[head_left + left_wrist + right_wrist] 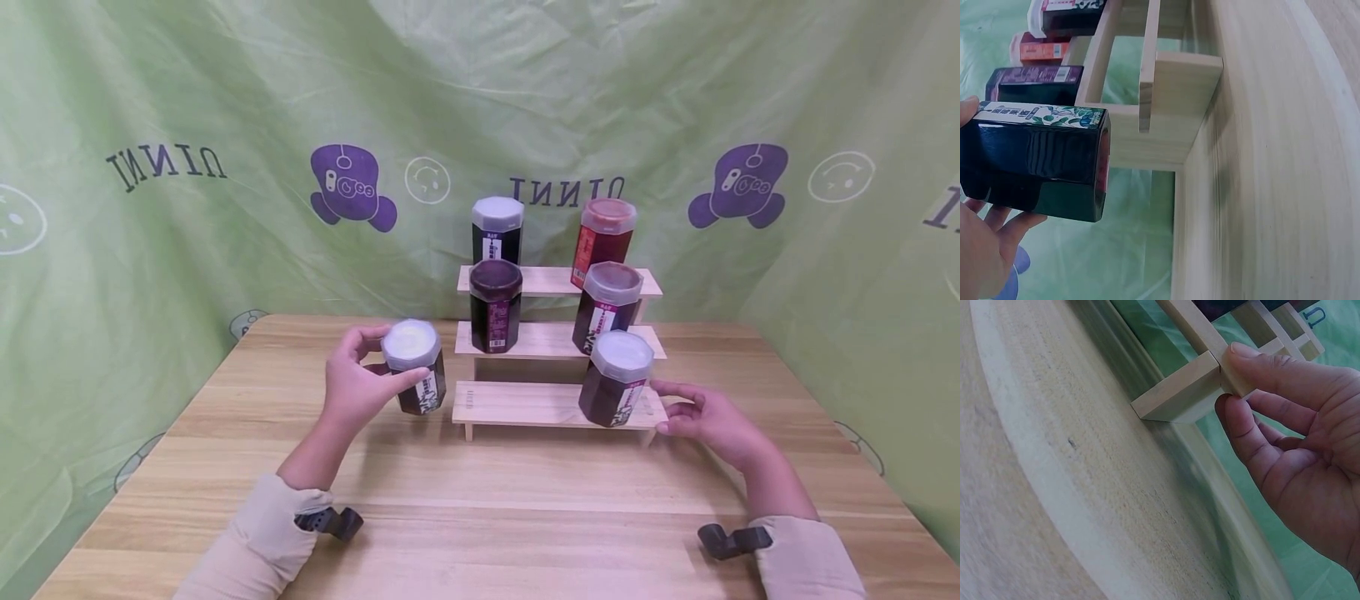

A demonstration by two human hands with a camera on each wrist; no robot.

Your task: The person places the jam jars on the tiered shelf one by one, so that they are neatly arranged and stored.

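My left hand grips a dark octagonal jar with a whitish lid, thumb on the near side, just left of the three-step wooden stand. In the left wrist view the jar shows a white label with a leafy pattern, and its base is clear of the tabletop. At the stand's right end, my right hand pinches the corner of the lowest shelf between thumb and fingers. The right wrist view shows this hand on the shelf's wooden edge. A white-lidded jar stands close by on that shelf.
The middle step bears a purple-lidded jar and a dark jar. On the top step are a white-lidded jar and a red jar. Behind the wooden table hangs a green printed curtain.
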